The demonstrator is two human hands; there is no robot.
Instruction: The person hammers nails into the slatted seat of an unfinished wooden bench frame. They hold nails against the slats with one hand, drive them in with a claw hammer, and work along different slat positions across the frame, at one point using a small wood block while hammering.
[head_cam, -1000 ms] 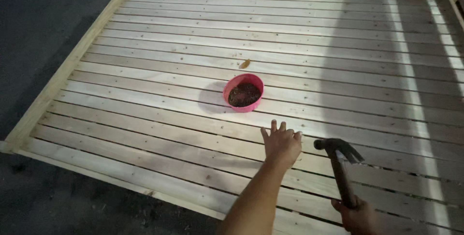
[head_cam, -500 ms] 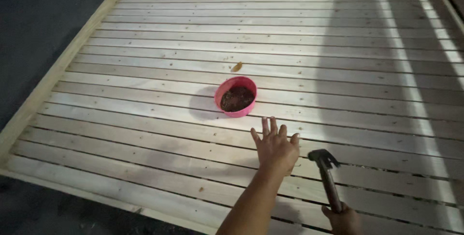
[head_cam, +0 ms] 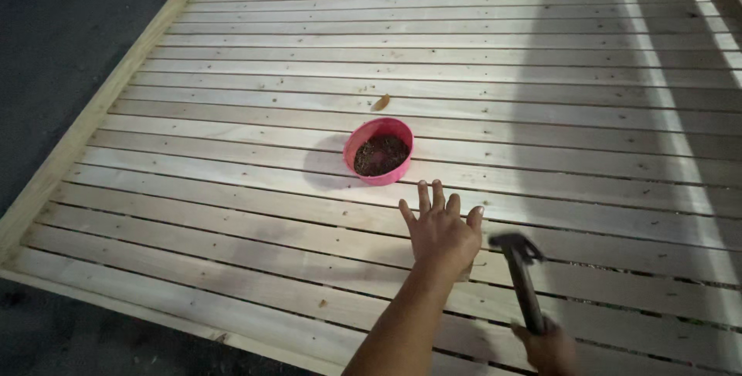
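Left hand spread open, fingers pointed toward pink bowl of dark nails, near but not touching. Right hand closed around handle of claw hammer, head blurred, just right of left hand. All above slatted wooden panel; small brown leaf beyond bowl.

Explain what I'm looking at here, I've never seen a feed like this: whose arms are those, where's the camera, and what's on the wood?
The camera sits on a person's head and looks down, so both arms are that person's own. The left hand is spread open, fingers out, low over the wooden slat panel. The right hand grips a hammer, head up and blurred. On the slats stands a pink bowl with small dark pieces inside, too small to tell what. A brown scrap lies just beyond it. Dark ground surrounds the panel.
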